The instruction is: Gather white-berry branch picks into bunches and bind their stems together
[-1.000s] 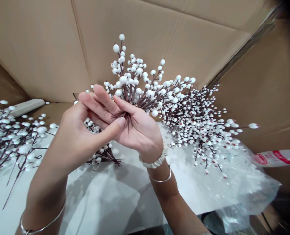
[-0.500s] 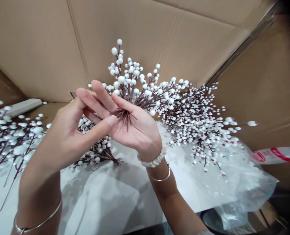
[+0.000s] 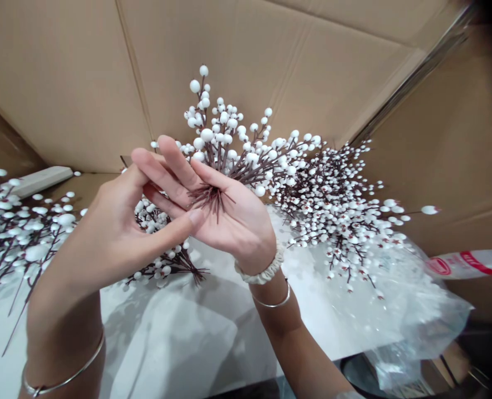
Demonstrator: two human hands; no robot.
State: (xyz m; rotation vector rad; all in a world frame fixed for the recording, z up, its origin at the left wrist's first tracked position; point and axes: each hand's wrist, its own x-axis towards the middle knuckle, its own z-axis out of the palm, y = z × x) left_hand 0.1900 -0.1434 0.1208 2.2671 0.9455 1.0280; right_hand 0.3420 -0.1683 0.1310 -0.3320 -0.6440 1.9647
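A bunch of white-berry sprigs (image 3: 233,138) with dark brown stems stands up from my right hand (image 3: 233,221). That hand is turned palm up. Its thumb lies over the stem ends, which fan out on the palm, and its fingers stretch up and left. My left hand (image 3: 116,233) comes in from the lower left and closes round the right hand's fingers. Its thumb tip presses on the right palm just below the stem ends, and its other fingers are hidden behind. Both wrists wear thin bangles.
More berry sprigs lie in a heap at the left (image 3: 8,233) and a larger heap at the right (image 3: 337,210). A small bundle (image 3: 166,266) lies under my hands. A clear plastic bag (image 3: 407,305) hangs over the white table (image 3: 187,343). Cardboard walls (image 3: 83,83) close in behind.
My left thumb has slid a little to the right along the right palm. The bunch and both hands are otherwise almost where they were.
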